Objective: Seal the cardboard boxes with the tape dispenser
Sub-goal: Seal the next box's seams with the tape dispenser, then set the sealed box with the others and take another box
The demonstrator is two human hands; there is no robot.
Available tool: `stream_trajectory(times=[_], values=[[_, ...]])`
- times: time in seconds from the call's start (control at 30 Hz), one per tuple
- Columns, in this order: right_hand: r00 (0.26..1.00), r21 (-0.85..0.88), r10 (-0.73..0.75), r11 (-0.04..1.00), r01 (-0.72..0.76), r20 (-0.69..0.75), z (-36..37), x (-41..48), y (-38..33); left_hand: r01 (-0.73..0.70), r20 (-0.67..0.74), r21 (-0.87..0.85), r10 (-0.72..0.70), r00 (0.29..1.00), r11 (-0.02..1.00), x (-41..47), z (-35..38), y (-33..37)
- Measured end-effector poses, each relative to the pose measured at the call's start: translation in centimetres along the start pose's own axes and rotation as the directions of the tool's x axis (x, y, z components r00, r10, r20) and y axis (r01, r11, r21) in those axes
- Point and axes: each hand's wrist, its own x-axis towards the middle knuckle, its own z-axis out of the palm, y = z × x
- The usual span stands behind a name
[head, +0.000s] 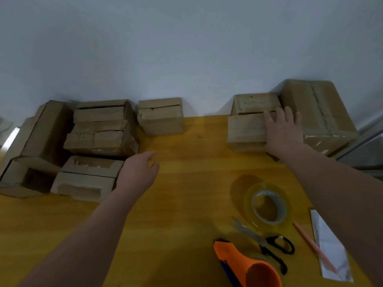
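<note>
The right hand (284, 131) lies open and flat on the right end of a small cardboard box (246, 130) at the far right of the yellow surface (186, 204), while the left hand (137, 172) hovers open and holds nothing, near the unsealed boxes (93, 131) on the left. The orange tape dispenser (246, 266) rests at the near edge, beside the scissors (263, 241) and a clear tape roll (268, 206).

Single head-worn wide-angle view, looking forward and steeply down over the yellow table (186, 204) toward the pale wall (186, 48) behind it. Close range: both forearms enter from the bottom edge, wall fills the upper half.
</note>
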Motion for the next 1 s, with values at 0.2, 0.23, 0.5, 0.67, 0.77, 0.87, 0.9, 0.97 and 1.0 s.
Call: stream_trajectory(times=[0.2,0.23,0.5,0.67,0.77,0.87,0.9,0.97,1.0], values=[[0.974,-0.126,-0.222,0.966,0.226,0.042,0.4,1.4,-1.8,0.055,0.003,0.078,-0.055,0.998,0.995,1.0,0.0,-0.3],[0.961,-0.143,-0.269,0.951,0.274,0.057,0.5,1.5,-2.2,0.064,0.007,0.086,-0.065,0.998,0.994,1.1,0.0,-0.4],[0.951,-0.215,-0.273,0.93,0.299,0.146,0.4,2.6,-3.4,0.102,0.033,0.151,-0.108,0.994,0.983,1.7,0.0,-2.9],[0.932,-0.117,-0.338,0.928,0.353,0.135,-1.0,2.9,-6.0,0.13,-0.029,0.254,-0.127,0.992,0.958,2.1,-0.5,-5.4],[0.91,-0.055,-0.411,0.908,0.414,0.06,-2.3,4.0,-9.2,0.156,-0.052,0.302,-0.147,0.988,0.94,2.6,-1.0,-7.2],[0.891,0.063,-0.455,0.889,0.454,0.0,-3.7,5.4,-12.9,0.199,0.007,0.314,-0.212,0.977,0.928,3.0,-1.3,-8.5],[0.886,0.11,-0.463,0.88,0.462,-0.015,-4.1,6.0,-14.2,0.195,0.032,0.323,-0.216,0.976,0.926,3.0,-1.3,-8.8],[0.874,0.191,-0.483,0.855,0.482,-0.044,-4.8,7.2,-16.7,0.169,0.053,0.354,-0.2,0.978,0.92,3.2,-1.1,-9.3],[0.868,0.219,-0.494,0.843,0.492,-0.048,-5.0,7.9,-17.9,0.154,0.048,0.366,-0.184,0.982,0.918,3.3,-1.0,-9.6]])
